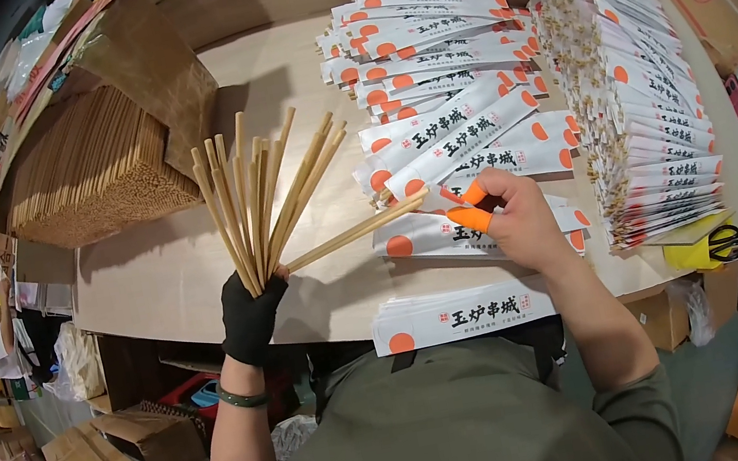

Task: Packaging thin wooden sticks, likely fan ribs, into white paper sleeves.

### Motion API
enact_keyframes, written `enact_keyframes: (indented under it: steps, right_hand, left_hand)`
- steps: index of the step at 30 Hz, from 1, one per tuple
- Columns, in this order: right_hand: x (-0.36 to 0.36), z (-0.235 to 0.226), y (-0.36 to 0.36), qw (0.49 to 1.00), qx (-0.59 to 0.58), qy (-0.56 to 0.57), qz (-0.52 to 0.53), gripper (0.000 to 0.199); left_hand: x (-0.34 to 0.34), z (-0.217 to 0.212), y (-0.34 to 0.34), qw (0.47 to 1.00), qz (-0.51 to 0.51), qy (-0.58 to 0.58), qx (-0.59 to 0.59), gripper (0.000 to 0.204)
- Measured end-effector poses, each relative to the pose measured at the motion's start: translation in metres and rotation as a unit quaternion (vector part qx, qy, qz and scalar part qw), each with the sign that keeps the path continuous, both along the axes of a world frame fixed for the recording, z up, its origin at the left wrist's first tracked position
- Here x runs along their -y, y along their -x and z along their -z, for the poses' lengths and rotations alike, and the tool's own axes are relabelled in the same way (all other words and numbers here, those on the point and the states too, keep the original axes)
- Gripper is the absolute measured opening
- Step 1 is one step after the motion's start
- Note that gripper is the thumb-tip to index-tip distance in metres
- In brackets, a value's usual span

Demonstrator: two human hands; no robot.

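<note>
My left hand (255, 318), in a black fingerless glove, grips a fanned bundle of wooden chopsticks (268, 189) by their lower ends. Two chopsticks (359, 229) from it stretch right, their far ends over the white paper sleeves. Close to those ends is my right hand (509, 211), with orange covers on thumb and forefinger. Its fingers are curled but apart, and I see nothing between them. Beneath it lie flat paper sleeves (444, 235) with orange-red dots. A neat stack of sleeves (420, 322) rests at the table's front edge, near my body.
An opened cardboard box (161, 60) packed with chopsticks (96, 165) stands at the table's left. Filled sleeves (437, 55) lie in a pile at the back, with a tall stack (637, 99) on the right. Black-handled scissors (725, 244) sit in a yellow holder (689, 255) at the right edge.
</note>
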State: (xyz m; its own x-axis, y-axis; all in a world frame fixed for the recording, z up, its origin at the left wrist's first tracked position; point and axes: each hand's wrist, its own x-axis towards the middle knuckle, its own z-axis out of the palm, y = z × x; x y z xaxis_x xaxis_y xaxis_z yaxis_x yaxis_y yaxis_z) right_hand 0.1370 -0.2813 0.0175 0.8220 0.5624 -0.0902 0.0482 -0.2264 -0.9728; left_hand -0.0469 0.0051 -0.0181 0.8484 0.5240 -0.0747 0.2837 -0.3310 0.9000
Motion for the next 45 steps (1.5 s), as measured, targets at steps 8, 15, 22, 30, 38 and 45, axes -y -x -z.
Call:
enact_keyframes:
  steps: [8, 15, 22, 30, 38, 45]
  right_hand:
    - [-0.033, -0.014, 0.015, 0.844, 0.514, 0.039, -0.146, 0.01]
    - [-0.026, 0.004, 0.011, 0.831, 0.548, 0.095, -0.024, 0.019]
    - [-0.006, 0.045, 0.041, 0.812, 0.546, 0.151, -0.138, 0.013]
    - [-0.008, 0.038, 0.036, 0.877, 0.469, 0.087, -0.059, 0.014]
    - [-0.005, -0.008, 0.001, 0.997, 0.066, -0.003, 0.05, 0.018]
    - [0.006, -0.012, -0.011, 0.977, 0.203, 0.018, -0.064, 0.014]
  left_hand:
    - [0.041, -0.004, -0.032, 0.972, 0.047, 0.178, 0.148, 0.027]
    - [0.035, 0.017, -0.06, 0.975, -0.096, 0.179, 0.091, 0.018]
    - [0.039, 0.027, -0.045, 0.971, -0.172, 0.141, 0.083, 0.019]
    - [0.026, 0.025, -0.025, 0.983, -0.136, 0.116, 0.046, 0.015]
    - [0.0, -0.001, -0.002, 0.987, -0.024, 0.154, -0.038, 0.017]
    - [-0.026, -0.018, 0.001, 0.983, 0.078, 0.134, -0.102, 0.022]
